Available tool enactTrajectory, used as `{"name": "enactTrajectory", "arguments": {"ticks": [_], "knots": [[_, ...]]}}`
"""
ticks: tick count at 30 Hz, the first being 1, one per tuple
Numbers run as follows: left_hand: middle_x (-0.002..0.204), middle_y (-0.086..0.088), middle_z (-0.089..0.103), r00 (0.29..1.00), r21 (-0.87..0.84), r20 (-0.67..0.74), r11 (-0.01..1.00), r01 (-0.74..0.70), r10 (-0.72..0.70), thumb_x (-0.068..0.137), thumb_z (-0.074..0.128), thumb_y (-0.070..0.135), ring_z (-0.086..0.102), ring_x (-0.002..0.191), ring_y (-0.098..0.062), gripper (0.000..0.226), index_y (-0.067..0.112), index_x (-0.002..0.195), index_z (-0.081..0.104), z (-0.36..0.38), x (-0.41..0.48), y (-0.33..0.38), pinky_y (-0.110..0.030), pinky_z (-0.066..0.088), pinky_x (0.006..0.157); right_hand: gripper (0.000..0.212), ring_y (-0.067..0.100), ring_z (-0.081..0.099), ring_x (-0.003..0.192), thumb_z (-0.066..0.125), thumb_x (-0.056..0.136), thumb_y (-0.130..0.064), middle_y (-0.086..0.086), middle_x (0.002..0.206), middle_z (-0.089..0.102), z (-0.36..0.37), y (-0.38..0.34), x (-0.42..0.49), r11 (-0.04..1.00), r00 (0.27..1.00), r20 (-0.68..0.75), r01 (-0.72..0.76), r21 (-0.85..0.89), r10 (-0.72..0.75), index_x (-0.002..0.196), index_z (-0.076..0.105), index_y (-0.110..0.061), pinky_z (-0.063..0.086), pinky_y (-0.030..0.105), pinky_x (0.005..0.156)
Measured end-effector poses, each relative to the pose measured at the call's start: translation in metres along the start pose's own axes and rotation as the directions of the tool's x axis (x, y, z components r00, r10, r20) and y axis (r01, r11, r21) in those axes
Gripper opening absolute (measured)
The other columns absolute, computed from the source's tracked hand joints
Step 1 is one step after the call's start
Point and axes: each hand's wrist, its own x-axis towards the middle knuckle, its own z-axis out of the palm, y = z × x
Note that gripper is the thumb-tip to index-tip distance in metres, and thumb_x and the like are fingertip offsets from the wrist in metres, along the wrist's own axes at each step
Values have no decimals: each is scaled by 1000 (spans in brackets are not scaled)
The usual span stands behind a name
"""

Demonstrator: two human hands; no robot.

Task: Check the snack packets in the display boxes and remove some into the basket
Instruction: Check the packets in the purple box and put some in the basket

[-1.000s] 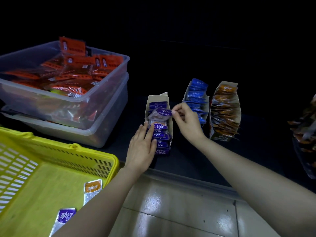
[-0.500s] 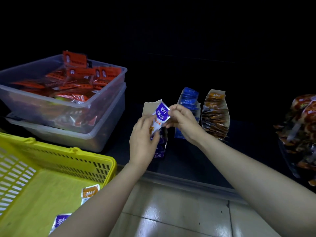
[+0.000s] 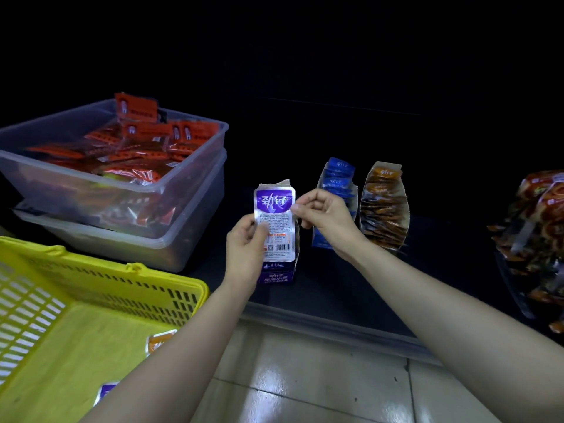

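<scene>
A purple snack packet [image 3: 276, 221] is held upright with its printed back and barcode facing me. My left hand [image 3: 245, 248] grips its lower left side and my right hand [image 3: 320, 213] pinches its right edge. Behind and below it stands the purple display box [image 3: 276, 274], mostly hidden by the packet. To the right stand a blue display box [image 3: 335, 184] and an orange-brown display box [image 3: 384, 206], both full of packets. The yellow basket [image 3: 122, 279] at lower left holds an orange packet [image 3: 158, 341] and a purple packet [image 3: 105, 392].
Two stacked clear plastic tubs [image 3: 171, 215] with red-orange packets sit on the dark shelf at left. A heap of reddish-brown snack bags [image 3: 537, 236] fills the right edge. The metal shelf lip [image 3: 335, 326] runs above the tiled floor [image 3: 305, 380].
My right hand pulled a purple packet out of the purple box, my left hand left the box and took the packet too, and together they turned it back side up.
</scene>
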Motion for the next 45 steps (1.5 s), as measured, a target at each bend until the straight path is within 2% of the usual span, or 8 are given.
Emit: {"name": "enactTrajectory", "arguments": {"ticks": [8, 11, 15, 19, 24, 31, 37, 45], "knots": [[111, -11, 72, 984, 90, 38, 981, -174, 171, 97, 56, 5, 68, 106, -25, 25, 4, 121, 66, -8, 5, -6, -38, 54, 92, 29, 15, 67, 79, 62, 93, -16, 19, 105, 67, 1, 4, 1, 1000, 999, 35, 16, 6, -16, 115, 60, 2, 55, 23, 69], [120, 0, 70, 964, 227, 86, 937, -265, 251, 93, 62, 5, 64, 115, -14, 35, 23, 123, 67, -8, 5, -9, -39, 49, 101, 47, 20, 69, 93, 62, 88, -30, 22, 118, 64, 5, 1, 0, 999, 993, 118, 14, 47, -19, 124, 55, -1, 57, 32, 78], [130, 6, 63, 922, 428, 174, 816, -388, 347, 88, 68, 3, 56, 123, -6, 43, 22, 126, 65, -8, 5, -14, -33, 45, 106, 31, 18, 68, 90, 65, 92, -12, 12, 108, 68, 11, 4, 4, 999, 997, 69, 26, 31, -28, 119, 55, -1, 56, 38, 79], [136, 4, 57, 917, 596, 181, 702, -389, 355, 86, 67, 1, 52, 127, -13, 43, 15, 127, 64, -15, 9, -22, -32, 42, 107, 14, 16, 66, 88, 61, 94, -4, 2, 95, 68, 2, 12, 9, 987, 992, -55, 104, -124, -112, 104, 63, -14, 54, 41, 78], [148, -4, 46, 974, 769, 181, 598, -228, 138, 90, 61, 6, 40, 137, -22, 51, 12, 140, 51, -23, 9, -34, -31, 31, 112, 13, 12, 66, 98, 60, 96, -10, -3, 100, 68, -7, 20, 8, 956, 984, -60, 148, -255, -169, 107, 61, -16, 55, 38, 81], [148, -8, 45, 982, 814, 181, 554, -177, 47, 92, 59, 10, 39, 136, -24, 54, 10, 144, 44, -29, 11, -43, -34, 31, 113, 18, 1, 63, 88, 61, 95, -9, -13, 95, 68, 0, 31, 6, 886, 977, 50, 211, -413, -209, 108, 68, -17, 52, 20, 75], [142, -7, 48, 977, 796, 190, 568, -210, 94, 90, 60, 7, 43, 131, -23, 57, 10, 144, 41, -30, 12, -46, -33, 34, 108, 22, 16, 65, 96, 62, 93, -9, 1, 108, 69, 4, 43, 11, 831, 973, 110, 231, -506, -203, 110, 72, -19, 54, 37, 85], [153, -5, 37, 912, 742, 325, 530, -411, 252, 88, 57, 1, 37, 139, -22, 64, 15, 147, 41, -30, 9, -50, -42, 36, 113, 27, 12, 49, 99, 62, 95, -17, -1, 101, 50, 13, 70, 14, 676, 969, 177, 246, -694, -171, 121, 69, -20, 41, 22, 84]]}}
